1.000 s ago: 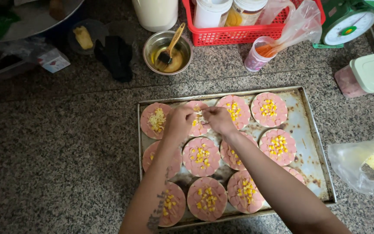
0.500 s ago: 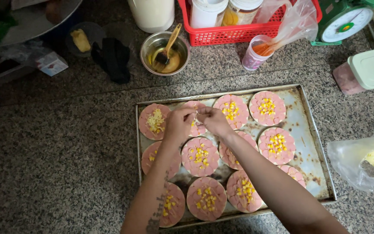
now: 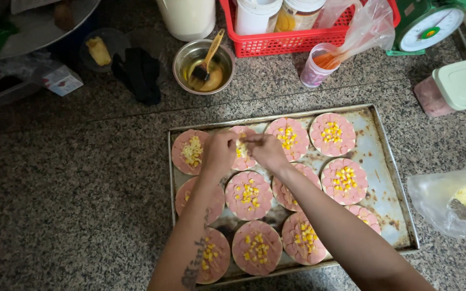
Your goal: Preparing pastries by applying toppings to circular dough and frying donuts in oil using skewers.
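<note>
Your left hand (image 3: 219, 152) and right hand (image 3: 265, 151) met over one round (image 3: 242, 159) in the back row of the tray (image 3: 384, 183), the second from the left end. The fingers of both hands were pinched together, tips nearly touching each other just above that round; what they pinched was too small to tell. The round lay on the tray between a round with pale shreds (image 3: 191, 151) to its left and a corn-topped round (image 3: 288, 138) to its right. Your forearms crossed the front rows, covering parts of several rounds there. The tray sat on the speckled bench (image 3: 71, 205). Behind it stood a metal bowl (image 3: 203, 66) with a brush (image 3: 210, 58) resting in it, a red basket (image 3: 297, 37) of jars, a pink cup (image 3: 319, 67) and a green scale (image 3: 430, 24). A lidded tub (image 3: 454, 86) and a clear bag (image 3: 454, 199) lay to the tray's right.
</note>
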